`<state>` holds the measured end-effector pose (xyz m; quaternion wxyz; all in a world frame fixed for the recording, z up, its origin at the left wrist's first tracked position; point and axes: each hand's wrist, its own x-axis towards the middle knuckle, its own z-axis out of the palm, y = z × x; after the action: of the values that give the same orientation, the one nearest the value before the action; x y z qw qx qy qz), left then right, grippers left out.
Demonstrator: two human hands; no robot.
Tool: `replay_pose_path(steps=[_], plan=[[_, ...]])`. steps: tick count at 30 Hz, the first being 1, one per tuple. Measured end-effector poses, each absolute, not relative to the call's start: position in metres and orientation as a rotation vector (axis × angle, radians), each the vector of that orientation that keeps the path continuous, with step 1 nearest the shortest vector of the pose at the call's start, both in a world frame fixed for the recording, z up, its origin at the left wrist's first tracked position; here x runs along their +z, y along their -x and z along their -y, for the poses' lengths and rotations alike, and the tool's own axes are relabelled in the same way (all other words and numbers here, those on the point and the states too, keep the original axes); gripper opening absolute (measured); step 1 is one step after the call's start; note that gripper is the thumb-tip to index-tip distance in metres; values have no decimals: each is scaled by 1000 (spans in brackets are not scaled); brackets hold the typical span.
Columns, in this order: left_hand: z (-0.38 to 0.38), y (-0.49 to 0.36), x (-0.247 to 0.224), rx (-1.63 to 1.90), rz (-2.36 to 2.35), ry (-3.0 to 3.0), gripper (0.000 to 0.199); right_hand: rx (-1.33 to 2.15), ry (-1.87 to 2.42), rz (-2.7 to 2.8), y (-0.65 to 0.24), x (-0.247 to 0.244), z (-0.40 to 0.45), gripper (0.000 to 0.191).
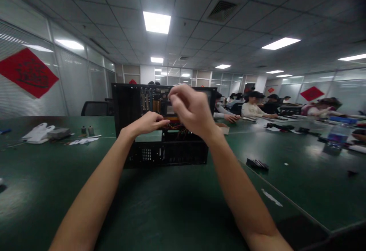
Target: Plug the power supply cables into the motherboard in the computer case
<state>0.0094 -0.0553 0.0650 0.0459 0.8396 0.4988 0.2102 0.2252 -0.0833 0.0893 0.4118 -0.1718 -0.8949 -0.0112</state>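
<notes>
An open black computer case (pixel 185 153) stands upright on the green table, its inside towards me. A motherboard (pixel 156 95) with slots shows in its upper part, and thin coloured cables (pixel 183 129) hang below. My left hand (pixel 144 123) reaches into the case from the left, fingers closed near the cables; what they hold, if anything, is hidden. In front of the motherboard my right hand (pixel 191 108) is raised, slightly blurred, with fingers curled and thumb bent inward. Whatever may be between those fingertips does not show.
Left on the table (pixel 160 205) lie a white plastic bag (pixel 39 132), a grey box (pixel 58 133) and papers (pixel 84 140). A small open box (pixel 223 127) sits behind the case. To the right are a dark object (pixel 257 164), a bottle (pixel 339 134) and several seated people.
</notes>
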Motion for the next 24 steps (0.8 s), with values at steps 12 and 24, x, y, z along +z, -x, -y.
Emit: replay_pose_path(steps=[12,24], plan=[[102,-34,84,70,-1321,-2512,45,412,576,2805,-234,72,47,48],[94,-19,86,497,-1276,-2783,73,285,600,2517,-255,86,59,36]])
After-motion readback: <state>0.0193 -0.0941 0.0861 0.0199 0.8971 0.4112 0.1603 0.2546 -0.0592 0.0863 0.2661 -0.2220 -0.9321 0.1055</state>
